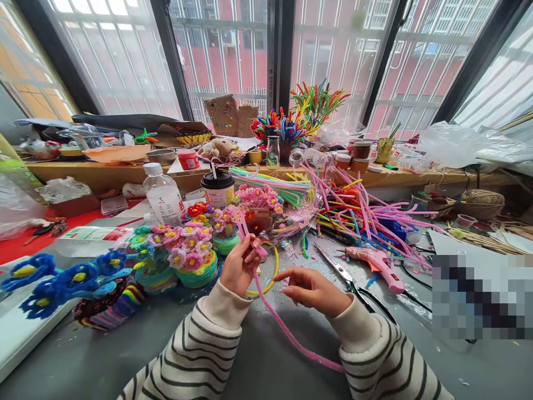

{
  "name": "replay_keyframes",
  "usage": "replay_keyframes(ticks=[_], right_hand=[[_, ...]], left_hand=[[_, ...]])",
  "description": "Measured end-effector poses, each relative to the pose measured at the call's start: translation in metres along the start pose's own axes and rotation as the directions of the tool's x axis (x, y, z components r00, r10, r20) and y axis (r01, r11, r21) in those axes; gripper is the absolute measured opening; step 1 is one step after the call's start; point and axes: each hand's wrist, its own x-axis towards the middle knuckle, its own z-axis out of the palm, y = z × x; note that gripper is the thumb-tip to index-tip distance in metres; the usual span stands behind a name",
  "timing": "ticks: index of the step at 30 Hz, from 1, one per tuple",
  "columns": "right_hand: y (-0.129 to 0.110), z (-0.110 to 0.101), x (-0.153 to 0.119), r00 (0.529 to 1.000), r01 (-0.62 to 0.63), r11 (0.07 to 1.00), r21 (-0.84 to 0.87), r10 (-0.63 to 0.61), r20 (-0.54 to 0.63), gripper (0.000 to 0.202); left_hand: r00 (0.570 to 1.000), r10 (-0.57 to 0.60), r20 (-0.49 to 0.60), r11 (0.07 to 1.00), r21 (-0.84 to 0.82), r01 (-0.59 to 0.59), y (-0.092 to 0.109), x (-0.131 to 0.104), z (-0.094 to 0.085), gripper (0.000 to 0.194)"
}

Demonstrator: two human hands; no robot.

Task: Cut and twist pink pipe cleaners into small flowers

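Note:
My left hand [239,265] is closed on a pink pipe cleaner [278,322], bent into loops above the fingers. Its long tail curves down and right across the grey table to my right sleeve. To the right of it, my right hand [314,288] hovers with fingers apart and the index finger stretched toward the left hand, holding nothing. Behind both hands lies a yellow ring [276,261] on the table. Pink pipe-cleaner flowers [194,247] in a round green and yellow pot stand left of my left hand.
Open-bladed scissors [342,272] and a pink glue gun [377,265] lie at the right. Loose pink pipe cleaners [385,216] spread behind them. A plastic bottle [162,191] and a lidded cup [218,191] stand at the back left. Blue flowers [70,283] occupy the left.

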Motion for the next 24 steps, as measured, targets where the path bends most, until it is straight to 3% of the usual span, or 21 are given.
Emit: replay_keyframes(ticks=[3, 6, 10, 14, 16, 19, 21, 24], right_hand=[[-0.008, -0.007, -0.005, 0.98, 0.14, 0.976, -0.166, -0.113, 0.161, 0.041], [-0.012, -0.001, -0.008, 0.912, 0.27, 0.923, -0.274, -0.154, 0.38, 0.048], [-0.004, 0.01, -0.005, 0.87, 0.372, 0.872, -0.318, -0.208, 0.447, 0.03], [0.003, 0.006, -0.001, 0.91, 0.351, 0.92, -0.174, -0.292, 0.296, 0.022], [0.003, 0.001, -0.001, 0.928, 0.353, 0.935, -0.039, -0.345, 0.138, 0.024], [0.004, -0.007, -0.001, 0.905, 0.423, 0.882, 0.207, -0.403, -0.133, 0.028], [0.007, -0.009, 0.0, 0.91, 0.407, 0.841, 0.355, -0.342, -0.233, 0.034], [0.012, -0.008, 0.001, 0.947, 0.287, 0.862, 0.419, -0.188, -0.261, 0.041]], left_hand=[[0.997, -0.079, 0.006, 0.992, -0.095, 0.079, 0.002, 0.0, 0.002, 0.025], [0.994, -0.108, 0.011, 0.984, -0.144, 0.108, 0.002, -0.001, 0.004, 0.028], [0.994, -0.108, -0.004, 0.983, -0.148, 0.106, 0.003, -0.001, 0.006, 0.028], [0.996, -0.088, 0.014, 0.995, -0.037, 0.089, 0.002, -0.002, 0.004, 0.018], [0.994, -0.098, 0.053, 0.994, 0.058, 0.095, 0.0, -0.003, 0.003, 0.014], [0.986, -0.129, 0.102, 0.979, 0.173, 0.11, -0.003, -0.005, 0.003, 0.019], [0.984, -0.135, 0.113, 0.97, 0.22, 0.107, -0.005, -0.006, 0.003, 0.021], [0.984, -0.129, 0.122, 0.964, 0.249, 0.095, -0.007, -0.006, 0.004, 0.022]])
